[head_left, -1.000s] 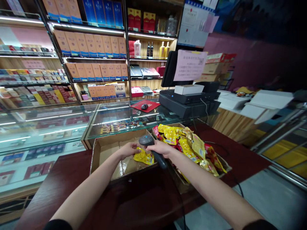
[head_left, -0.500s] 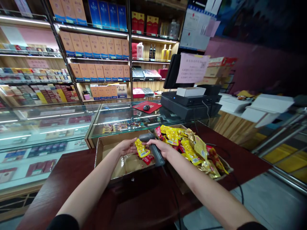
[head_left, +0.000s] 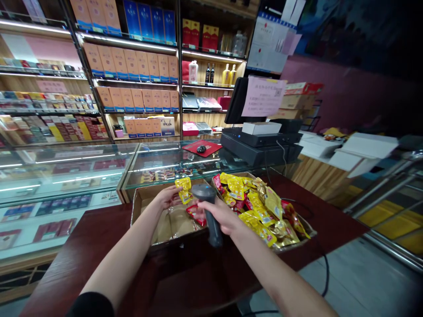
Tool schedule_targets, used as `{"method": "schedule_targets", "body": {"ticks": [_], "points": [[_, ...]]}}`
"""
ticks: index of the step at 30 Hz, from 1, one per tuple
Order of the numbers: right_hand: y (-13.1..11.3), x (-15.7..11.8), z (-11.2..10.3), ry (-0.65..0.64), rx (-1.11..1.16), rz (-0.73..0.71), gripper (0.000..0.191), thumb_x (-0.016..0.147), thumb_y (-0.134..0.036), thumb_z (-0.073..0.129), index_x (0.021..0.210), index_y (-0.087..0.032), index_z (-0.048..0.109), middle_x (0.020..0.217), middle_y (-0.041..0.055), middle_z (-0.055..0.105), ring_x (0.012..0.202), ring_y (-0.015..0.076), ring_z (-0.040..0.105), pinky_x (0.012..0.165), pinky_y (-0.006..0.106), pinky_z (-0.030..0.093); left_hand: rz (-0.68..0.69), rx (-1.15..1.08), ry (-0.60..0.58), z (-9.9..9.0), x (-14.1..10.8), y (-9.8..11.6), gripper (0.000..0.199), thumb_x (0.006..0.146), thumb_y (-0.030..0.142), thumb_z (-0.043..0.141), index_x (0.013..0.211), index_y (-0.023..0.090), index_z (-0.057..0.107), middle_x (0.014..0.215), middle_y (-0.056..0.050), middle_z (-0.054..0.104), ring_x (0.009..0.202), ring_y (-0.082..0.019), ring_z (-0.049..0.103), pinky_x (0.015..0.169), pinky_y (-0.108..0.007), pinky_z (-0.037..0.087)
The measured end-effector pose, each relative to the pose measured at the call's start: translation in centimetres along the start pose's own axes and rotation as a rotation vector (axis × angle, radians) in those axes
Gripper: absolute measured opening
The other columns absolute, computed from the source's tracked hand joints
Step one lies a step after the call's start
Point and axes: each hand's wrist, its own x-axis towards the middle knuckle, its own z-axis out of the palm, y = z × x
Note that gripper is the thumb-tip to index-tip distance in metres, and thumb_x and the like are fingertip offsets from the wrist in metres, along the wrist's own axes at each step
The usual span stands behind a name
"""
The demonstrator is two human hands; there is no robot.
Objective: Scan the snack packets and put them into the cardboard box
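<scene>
My left hand (head_left: 169,197) pinches a small yellow snack packet (head_left: 184,190) by its left edge, above the left cardboard box (head_left: 140,207). A dark grey barcode scanner (head_left: 211,215) is gripped by its handle in my right hand (head_left: 220,214), its head close to the packet's right side. Inside the left box lies a red snack packet (head_left: 195,215), partly covered by my right fingers. The right cardboard box (head_left: 309,231) is heaped with yellow, red and gold snack packets (head_left: 259,207), just beyond my right hand.
Both boxes rest on a dark red tabletop (head_left: 109,233). Behind it run glass display cases (head_left: 158,154) with a mouse (head_left: 201,149) on a red mat. A monitor (head_left: 236,101) stands over a black cash drawer (head_left: 254,149). A cable (head_left: 327,273) hangs at the right.
My left hand has lifted the yellow packet up and leftward, turning it more upright. My right hand has brought the scanner to a more upright pose, slightly lower.
</scene>
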Motion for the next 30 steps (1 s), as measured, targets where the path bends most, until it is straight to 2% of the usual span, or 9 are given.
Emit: {"method": "schedule_targets", "body": {"ticks": [2,4,8,11,15,30], "points": [[1.0,-1.1,0.7,-0.05,0.0,0.054,0.028,0.067,-0.031,0.069,0.088,-0.017,0.058,0.085,0.0039,0.065,0.065,0.0162,0.066,0.056,0.031,0.055,0.014,-0.013,0.003,-0.2,-0.1,0.2,0.025,0.076,0.018,0.067,0.101,0.016,0.06,0.083,-0.007,0.071,0.063,-0.016,0.068,0.063,-0.032,0.058],[2.1,-1.7,1.4,-0.048,-0.04,0.072,0.032,0.068,-0.035,0.069,0.091,-0.017,0.054,0.078,0.0009,0.061,0.056,0.0149,0.063,0.045,0.028,0.052,0.012,-0.017,-0.008,-0.3,-0.1,0.3,0.026,0.077,0.018,0.067,0.101,0.015,0.06,0.083,-0.008,0.071,0.065,-0.016,0.068,0.061,-0.031,0.058],[4.0,-2.3,2.4,-0.014,-0.139,0.058,0.026,0.07,-0.038,0.064,0.078,-0.016,0.053,0.066,-0.0032,0.055,0.044,0.0097,0.055,0.034,0.02,0.042,0.01,-0.021,-0.027,-0.6,0.0,0.2,0.028,0.075,0.02,0.069,0.102,0.015,0.062,0.087,-0.008,0.071,0.07,-0.018,0.069,0.063,-0.03,0.058],[4.7,-2.6,3.0,0.013,-0.174,0.069,0.025,0.072,-0.038,0.061,0.068,-0.016,0.05,0.057,-0.0048,0.051,0.04,0.0074,0.05,0.033,0.019,0.039,0.013,-0.017,-0.045,-0.8,0.1,0.0,0.031,0.074,0.021,0.07,0.104,0.016,0.063,0.09,-0.009,0.071,0.074,-0.018,0.069,0.065,-0.029,0.058],[4.8,-3.0,3.5,0.041,-0.192,0.06,0.026,0.072,-0.039,0.059,0.064,-0.017,0.048,0.05,-0.0064,0.046,0.038,0.0068,0.046,0.034,0.019,0.038,0.001,0.009,-0.045,-0.6,0.1,0.0,0.032,0.074,0.023,0.071,0.105,0.017,0.063,0.094,-0.009,0.071,0.075,-0.018,0.069,0.065,-0.029,0.058],[5.1,-3.3,3.5,0.091,-0.194,0.06,0.027,0.07,-0.042,0.061,0.07,-0.018,0.049,0.049,-0.0071,0.048,0.036,0.007,0.045,0.034,0.018,0.038,-0.016,0.032,-0.037,-0.3,-0.2,0.2,0.032,0.073,0.025,0.072,0.104,0.018,0.064,0.092,-0.008,0.071,0.072,-0.016,0.068,0.067,-0.029,0.058]]}}
